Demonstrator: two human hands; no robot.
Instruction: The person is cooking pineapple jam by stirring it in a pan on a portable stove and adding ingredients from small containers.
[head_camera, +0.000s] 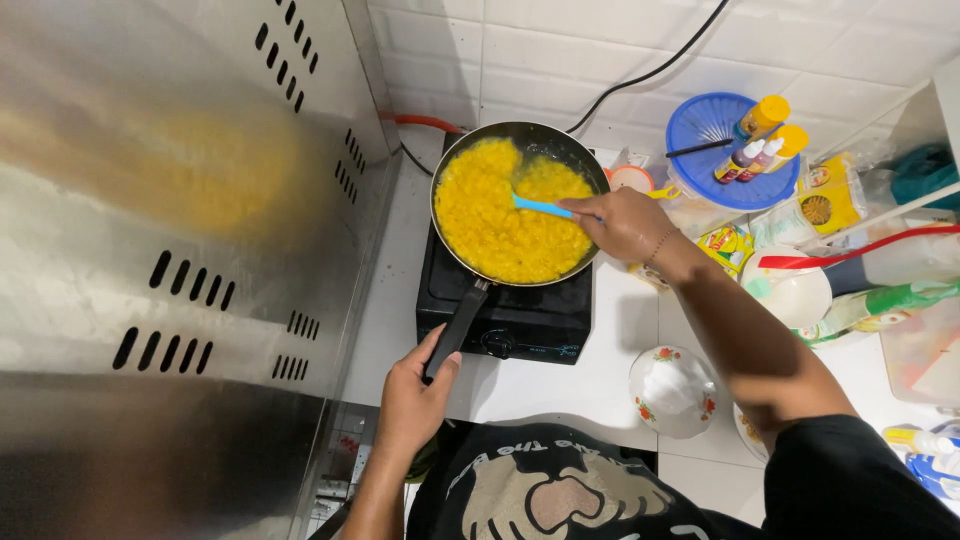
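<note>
My left hand (412, 400) clamps the black pan handle (456, 328); the pan (520, 205) sits on the black stove (505, 315). My right hand (625, 222) grips the blue spatula (540, 207) in the yellow food (495, 225) — I judge steady handle pressure and shallow strokes away from the rim best.

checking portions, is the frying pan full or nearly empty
Full: yellow food covers nearly the whole frying pan, with only a dark strip bare at the far rim.

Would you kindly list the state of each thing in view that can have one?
Frying pan: on the stove, full of yellow food.
Blue spatula: blade in the food.
Right hand: grip shut on the spatula.
Left hand: grip shut on the pan handle.
Portable stove: flame not visible.
Floral bowl: upright.
</note>
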